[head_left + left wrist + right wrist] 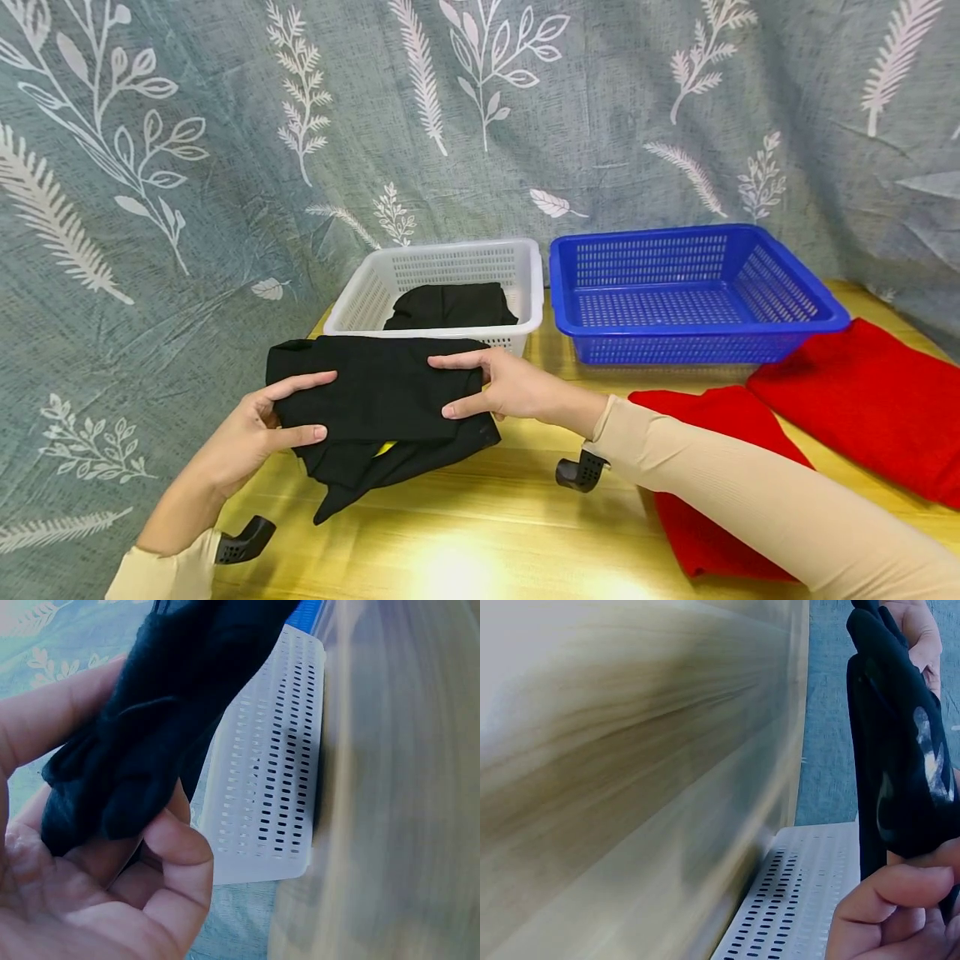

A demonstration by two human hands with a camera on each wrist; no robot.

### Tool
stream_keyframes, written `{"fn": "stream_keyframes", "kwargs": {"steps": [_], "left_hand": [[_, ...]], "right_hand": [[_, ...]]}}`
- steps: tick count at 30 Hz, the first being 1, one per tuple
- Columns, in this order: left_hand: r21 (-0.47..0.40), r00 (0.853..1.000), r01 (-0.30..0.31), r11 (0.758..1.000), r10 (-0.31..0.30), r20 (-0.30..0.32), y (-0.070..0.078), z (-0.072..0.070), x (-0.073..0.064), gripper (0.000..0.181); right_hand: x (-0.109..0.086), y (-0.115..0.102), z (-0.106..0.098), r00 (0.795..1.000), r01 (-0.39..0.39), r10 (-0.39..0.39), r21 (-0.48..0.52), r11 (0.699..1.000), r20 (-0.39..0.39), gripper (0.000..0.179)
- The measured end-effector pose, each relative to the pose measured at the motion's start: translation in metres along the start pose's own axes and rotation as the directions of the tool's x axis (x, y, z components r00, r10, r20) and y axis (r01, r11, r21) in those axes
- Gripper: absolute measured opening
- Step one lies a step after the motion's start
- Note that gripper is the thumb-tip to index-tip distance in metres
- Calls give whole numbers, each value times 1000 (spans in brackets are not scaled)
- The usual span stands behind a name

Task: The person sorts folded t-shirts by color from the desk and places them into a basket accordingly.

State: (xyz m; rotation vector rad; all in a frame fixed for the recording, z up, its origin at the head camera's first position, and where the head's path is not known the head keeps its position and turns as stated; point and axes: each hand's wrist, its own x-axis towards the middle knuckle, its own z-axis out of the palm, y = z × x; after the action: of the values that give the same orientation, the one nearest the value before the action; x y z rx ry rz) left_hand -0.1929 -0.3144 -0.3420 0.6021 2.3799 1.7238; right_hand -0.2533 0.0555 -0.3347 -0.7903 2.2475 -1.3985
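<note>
A folded black cloth (378, 383) is held up over the bench (450, 492), just before the white basket, with a loose corner hanging toward seven o'clock (a small yellow patch shows in a gap there; what it is, I cannot tell). Taking this cloth as the centre of the dial, the left hand (247, 429) has its grip closed round the edge between eight and nine o'clock, and the right hand (517, 387) grips the edge at three o'clock, thumb and fingers about the layers.

The white basket (450, 254) stands at one o'clock, with another black cloth (457, 307) lying inside it. Just beside it, between two and three o'clock, stands a blue basket (690, 346). One red cloth (738, 415) lies between three and four o'clock, partly hidden by the right sleeve (735, 479); a second red piece (870, 408) lies at three o'clock, farther out. A leaf-patterned curtain (600, 150) hangs at twelve o'clock, behind the baskets
</note>
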Motion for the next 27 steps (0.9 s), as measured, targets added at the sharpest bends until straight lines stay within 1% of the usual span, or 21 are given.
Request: {"fn": "stream_keyframes", "kwargs": {"steps": [2, 4, 8, 13, 15, 21, 24, 27], "left_hand": [[-14, 1000, -2, 1000, 2, 7, 1, -2, 3, 67], [-5, 1000, 3, 1000, -3, 3, 3, -2, 7, 67], [58, 1000, 18, 998, -16, -27, 8, -3, 15, 67], [71, 999, 10, 997, -7, -41, 12, -3, 28, 67], [75, 999, 19, 997, -15, -45, 14, -4, 34, 67], [151, 995, 61, 987, -49, -85, 24, -9, 44, 66], [158, 993, 86, 984, -72, -91, 29, -11, 55, 67], [138, 993, 96, 986, -85, -86, 32, -12, 67, 66]], "right_hand": [[1, -1, -1, 1000, 12, -12, -5, 1000, -7, 72], [2, -1, -3, 1000, 17, -17, -7, 1000, -12, 72], [3, -1, -9, 999, 22, -22, -8, 1000, -24, 72], [5, -1, -17, 999, 25, -25, -3, 1000, -39, 72], [6, -2, -20, 999, 27, -27, 4, 1000, -45, 72], [11, -6, -28, 998, 25, -24, 24, 999, -51, 71], [14, -8, -35, 998, 10, -8, 31, 999, -63, 70], [16, -7, -43, 997, 1, 3, 51, 999, -80, 70]]}}
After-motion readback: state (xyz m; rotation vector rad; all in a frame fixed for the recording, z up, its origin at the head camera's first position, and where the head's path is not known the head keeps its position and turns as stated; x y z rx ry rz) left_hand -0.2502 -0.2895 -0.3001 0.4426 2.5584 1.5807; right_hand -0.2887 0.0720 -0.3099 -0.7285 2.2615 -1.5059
